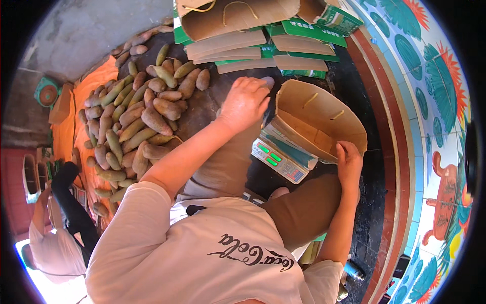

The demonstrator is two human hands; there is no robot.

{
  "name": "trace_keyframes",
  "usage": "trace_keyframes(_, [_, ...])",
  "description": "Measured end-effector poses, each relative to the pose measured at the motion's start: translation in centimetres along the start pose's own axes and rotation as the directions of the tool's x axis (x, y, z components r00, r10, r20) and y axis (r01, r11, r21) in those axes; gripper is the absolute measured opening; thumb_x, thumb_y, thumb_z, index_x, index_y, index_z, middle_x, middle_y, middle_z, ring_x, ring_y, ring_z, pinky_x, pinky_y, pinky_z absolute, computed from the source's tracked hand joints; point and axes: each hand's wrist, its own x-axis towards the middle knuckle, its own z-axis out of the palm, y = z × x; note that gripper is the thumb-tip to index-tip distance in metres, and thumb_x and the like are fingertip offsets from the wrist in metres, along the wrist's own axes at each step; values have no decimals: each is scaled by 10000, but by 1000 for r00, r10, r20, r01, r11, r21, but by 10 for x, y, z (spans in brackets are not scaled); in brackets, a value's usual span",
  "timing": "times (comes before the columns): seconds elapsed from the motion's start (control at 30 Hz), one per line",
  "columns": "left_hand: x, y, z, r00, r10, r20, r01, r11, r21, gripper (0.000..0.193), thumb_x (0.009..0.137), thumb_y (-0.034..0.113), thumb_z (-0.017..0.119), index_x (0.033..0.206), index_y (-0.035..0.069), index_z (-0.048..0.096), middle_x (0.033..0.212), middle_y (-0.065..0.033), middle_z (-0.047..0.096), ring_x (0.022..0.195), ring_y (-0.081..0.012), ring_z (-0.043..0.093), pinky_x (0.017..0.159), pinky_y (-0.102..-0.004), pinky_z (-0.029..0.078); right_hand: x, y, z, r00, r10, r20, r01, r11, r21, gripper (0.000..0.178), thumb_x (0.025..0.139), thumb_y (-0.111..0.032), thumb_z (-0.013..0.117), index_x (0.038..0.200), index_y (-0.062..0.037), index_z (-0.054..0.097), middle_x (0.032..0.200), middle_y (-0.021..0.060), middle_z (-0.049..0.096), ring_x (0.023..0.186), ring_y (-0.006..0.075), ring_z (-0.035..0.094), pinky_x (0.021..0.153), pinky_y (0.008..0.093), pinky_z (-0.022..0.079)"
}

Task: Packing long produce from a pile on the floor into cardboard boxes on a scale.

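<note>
My right hand grips the near right rim of an upright, open-topped cardboard box. Yellow cord handles hang inside the box, and its brown inner walls and bottom show. Just in front of the box, a digital scale shows its keypad and lit green displays; the box appears to stand on it. Over my left knee I hold my left hand, its fingers loosely bent and somewhat apart, with nothing visible in them. To its left lies a big heap of long brown-green vegetables, resembling russet-skinned cucumbers.
Green-and-brown cardboard boxes are stacked flat ahead, under an open one. An orange sheet lies beyond the heap. Another person sits at the far left. A patterned tiled wall rises at right, above a reddish ledge.
</note>
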Motion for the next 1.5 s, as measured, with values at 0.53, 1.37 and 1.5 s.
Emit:
trace_keyframes(0.53, [-6, 12, 12, 998, -37, -43, 33, 996, -89, 166, 694, 136, 637, 839, 58, 616, 1019, -88, 582, 970, -254, 536, 915, -414, 369, 5, 8, 7, 988, 102, 118, -126, 968, 217, 163, 878, -120, 547, 921, 27, 600, 821, 47, 609, 764, 106, 560, 700, 224, 442])
trace_keyframes(1.37, [-385, -225, -106, 12, -994, 106, 739, 80, 668, 576, 727, 223, 635, 1261, 183, 423, 1302, -127, 404, 1210, -283, 397, 977, -381, 366, -9, 102, 5, 933, 306, -186, -285, 949, 135, 162, 903, -145, 512, 908, -4, 591, 794, 34, 603, 690, 88, 563, 644, 215, 474])
trace_keyframes(1.5, [-376, -216, -105, -50, -982, 184, 835, 60, 548, 645, 705, 197, 665, 1290, 197, 394, 1331, -121, 376, 1224, -284, 387, 988, -387, 361, -12, 104, 3, 932, 309, -188, -304, 951, 58, 167, 904, -151, 503, 892, -8, 589, 778, 32, 597, 687, 90, 560, 643, 222, 474])
